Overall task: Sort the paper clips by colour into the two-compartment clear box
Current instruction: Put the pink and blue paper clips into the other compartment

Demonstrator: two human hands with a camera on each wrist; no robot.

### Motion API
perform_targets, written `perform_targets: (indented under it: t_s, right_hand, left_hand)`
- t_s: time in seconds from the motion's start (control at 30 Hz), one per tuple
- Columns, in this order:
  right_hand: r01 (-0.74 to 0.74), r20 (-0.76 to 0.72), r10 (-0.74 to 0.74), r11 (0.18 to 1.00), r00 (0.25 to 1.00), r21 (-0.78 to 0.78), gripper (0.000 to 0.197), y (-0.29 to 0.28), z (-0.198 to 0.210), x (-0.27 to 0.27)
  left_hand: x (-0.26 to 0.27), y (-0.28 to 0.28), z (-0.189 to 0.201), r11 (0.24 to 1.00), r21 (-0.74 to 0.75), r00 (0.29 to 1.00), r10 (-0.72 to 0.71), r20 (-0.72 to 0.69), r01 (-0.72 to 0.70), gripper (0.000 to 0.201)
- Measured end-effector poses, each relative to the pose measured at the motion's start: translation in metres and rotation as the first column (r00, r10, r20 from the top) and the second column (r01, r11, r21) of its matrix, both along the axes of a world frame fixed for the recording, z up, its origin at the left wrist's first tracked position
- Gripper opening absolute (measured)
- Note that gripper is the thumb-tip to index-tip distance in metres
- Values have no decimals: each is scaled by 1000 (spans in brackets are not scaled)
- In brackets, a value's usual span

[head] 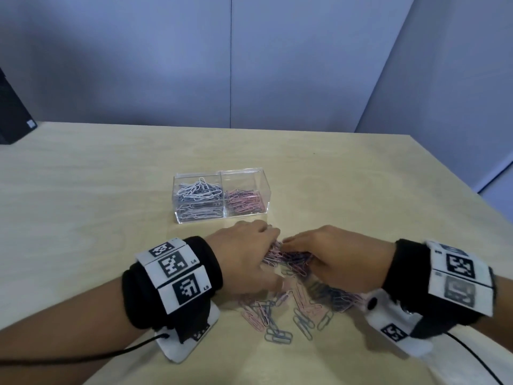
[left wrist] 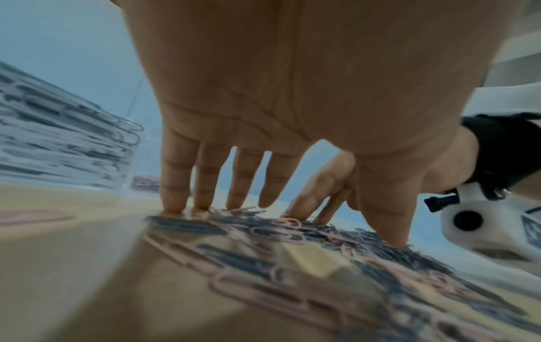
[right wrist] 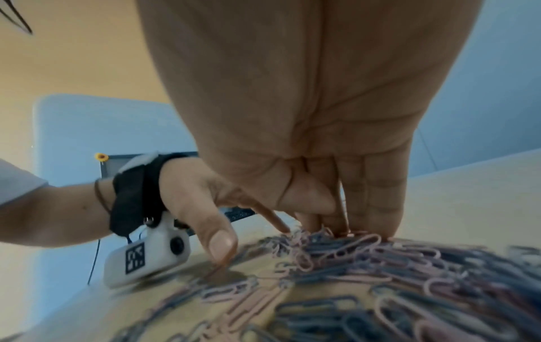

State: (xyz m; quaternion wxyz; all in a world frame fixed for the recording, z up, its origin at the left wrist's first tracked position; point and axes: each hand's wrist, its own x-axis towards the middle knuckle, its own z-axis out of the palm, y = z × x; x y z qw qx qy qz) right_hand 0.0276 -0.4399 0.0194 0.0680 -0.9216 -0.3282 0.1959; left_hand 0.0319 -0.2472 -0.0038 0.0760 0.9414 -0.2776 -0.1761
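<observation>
Loose clips (head: 280,312) near; box (head: 247,173) holds white-grey left, pink right.

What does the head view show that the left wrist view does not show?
Only the head view shows the whole clear box: white and blue-grey clips in its left compartment, pink clips in its right one. Only the left wrist view shows the left hand from below, fingertips straight down at the edge of the loose clip pile. Both show both hands at that mixed pile on the table.
</observation>
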Motion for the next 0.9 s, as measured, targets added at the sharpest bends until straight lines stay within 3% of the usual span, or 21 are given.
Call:
perform_targets:
  t_s: [0.13,0.27,0.37,0.53,0.63,0.9]
  right_hand:
    - [96,12,-96,995,995,27,58,-26,13,-9]
    - [274,121,-261,955,958,-113,59,-70,21,-17]
    - [300,88,-287,916,954,-265,57,-88,19,-31]
    - [319,10,-323,928,946,-192,33,-81,4,-35]
    - [314,8,-315,944,949,-104,30,-65,-2,-28]
    - [293,26,-293,956,956,4,18,-34,-14,-12]
  left_hand:
    - [-11,-8,1,993,-30,994,-114,-1,114,72]
    - [-17,-10,2,990,-29,991,-135,11,135,81]
    - [-19,-5,3,997,19,997,-74,37,73,93]
    - [-15,-5,5,991,128,999,-44,30,40,112]
    - [-10,-11,6,991,128,1000,-27,-12,28,106]
    - [-3,-19,7,1000,-4,1000,-10,13,10,65]
